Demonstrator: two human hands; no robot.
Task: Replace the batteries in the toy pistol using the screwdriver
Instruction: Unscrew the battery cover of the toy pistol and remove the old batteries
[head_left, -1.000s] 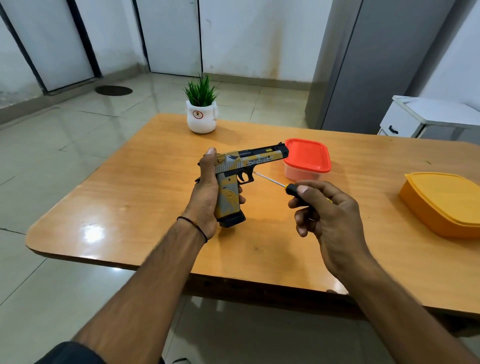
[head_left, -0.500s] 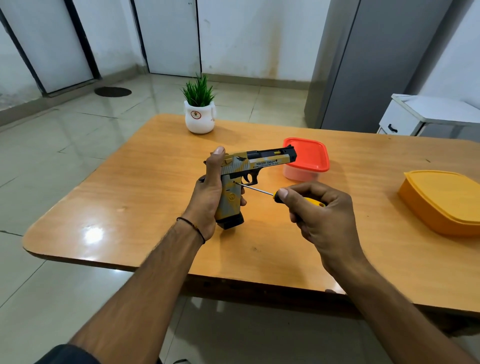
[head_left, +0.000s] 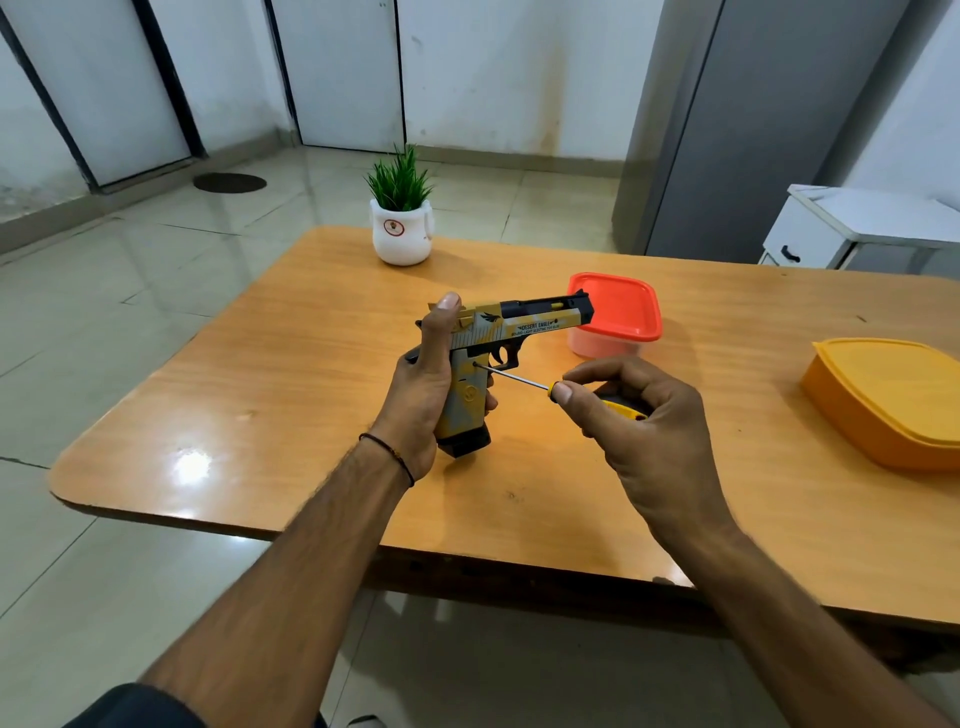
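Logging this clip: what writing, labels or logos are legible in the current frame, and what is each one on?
"DESERT EAGLE": on the slide of the toy pistol.
A smaller line of print just under it on the slide: too small to read.
Round red mark on the front of the white plant pot: too blurred to read.
No other writing shows.

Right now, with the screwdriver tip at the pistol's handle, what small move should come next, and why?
Probably press the screwdriver in lightly and begin turning it: its tip meets the side of the toy pistol handle, seemingly at a screw, and the pistol is held upright.
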